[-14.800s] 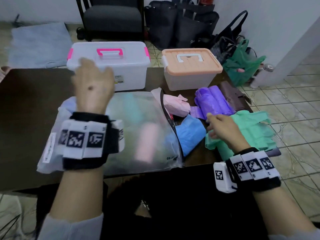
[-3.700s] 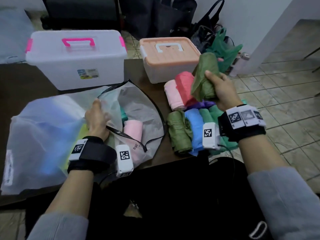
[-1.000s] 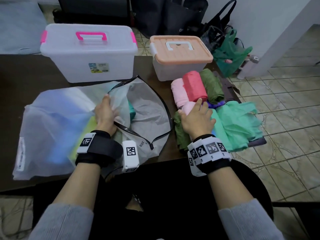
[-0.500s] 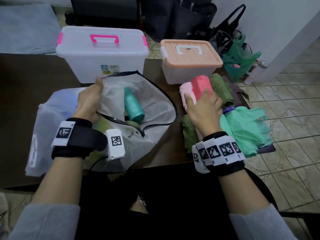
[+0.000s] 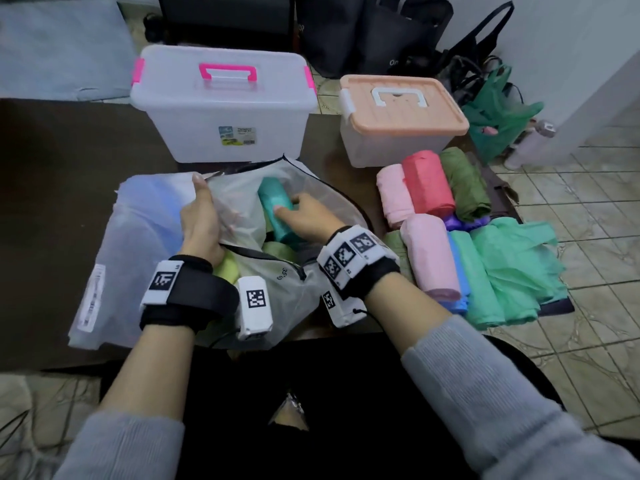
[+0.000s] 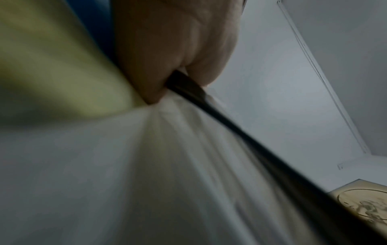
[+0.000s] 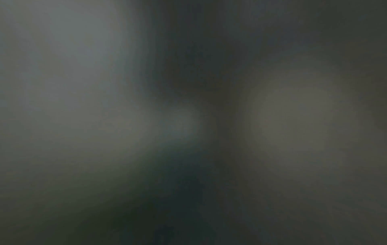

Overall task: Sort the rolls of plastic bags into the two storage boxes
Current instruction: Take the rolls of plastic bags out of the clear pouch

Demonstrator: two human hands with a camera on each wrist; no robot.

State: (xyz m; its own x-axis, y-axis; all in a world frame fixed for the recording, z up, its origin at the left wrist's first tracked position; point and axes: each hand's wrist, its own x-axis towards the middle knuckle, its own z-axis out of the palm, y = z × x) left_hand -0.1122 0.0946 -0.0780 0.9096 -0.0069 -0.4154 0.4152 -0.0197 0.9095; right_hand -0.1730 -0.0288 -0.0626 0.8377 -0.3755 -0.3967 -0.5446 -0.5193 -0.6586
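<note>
A translucent zip bag (image 5: 145, 237) lies on the dark table, its mouth facing me. My left hand (image 5: 201, 220) pinches the bag's black zip edge (image 6: 209, 102) and holds the mouth up. My right hand (image 5: 304, 216) is inside the mouth, thumb and fingers curled round a teal roll (image 5: 273, 199). Yellow-green rolls (image 5: 228, 268) lie deeper in the bag. The clear box with pink handle (image 5: 225, 109) and the peach-lidded box (image 5: 398, 109) stand shut at the back. The right wrist view is dark and blurred.
Right of the bag lies a pile of rolls: pink (image 5: 431, 254), red (image 5: 427, 183), olive (image 5: 464, 183), blue (image 5: 457, 271), with loose mint-green bags (image 5: 519, 258) at the table's right edge. Dark bags (image 5: 381, 29) and a green bag (image 5: 495, 109) sit on the floor behind.
My right hand left the pink roll on the pile and moved left into the bag's mouth, onto the teal roll. The left hand still holds the zip edge.
</note>
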